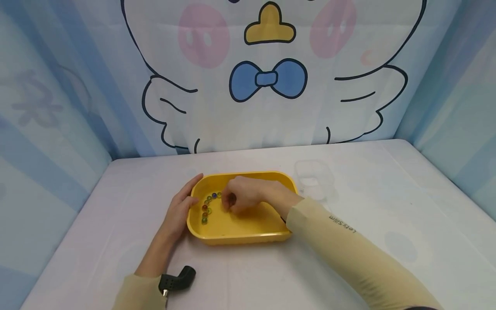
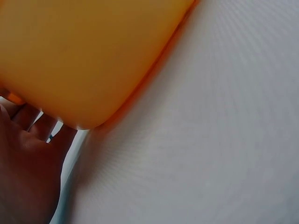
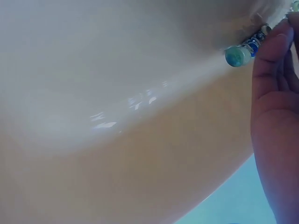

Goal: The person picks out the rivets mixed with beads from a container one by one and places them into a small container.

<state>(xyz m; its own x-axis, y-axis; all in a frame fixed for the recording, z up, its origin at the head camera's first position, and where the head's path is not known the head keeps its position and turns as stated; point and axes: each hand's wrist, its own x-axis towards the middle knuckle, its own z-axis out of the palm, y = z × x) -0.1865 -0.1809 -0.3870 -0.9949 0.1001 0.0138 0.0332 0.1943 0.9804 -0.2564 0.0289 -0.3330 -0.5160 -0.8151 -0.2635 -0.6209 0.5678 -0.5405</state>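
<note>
A yellow tray (image 1: 240,237) lies on the table, several glass marbles (image 1: 204,207) in a curved line along its left end. My left hand (image 1: 179,211) grips the tray's left end, thumb over the rim; the left wrist view shows its fingers (image 2: 44,123) against the outer wall. Inside the tray, my right hand (image 1: 246,194) reaches down with curled fingers, close to the last marble at the back. In the right wrist view, its thumb and fingertips (image 3: 279,44) come together beside a green marble (image 3: 237,56); whether they hold a marble is hidden.
A clear plastic container (image 1: 314,176) stands behind the tray's right end. The pale cloth-covered table (image 1: 387,206) spreads around the tray. Printed curtains (image 1: 267,120) rise at the back and sides. A black strap device (image 1: 177,280) sits on my left wrist.
</note>
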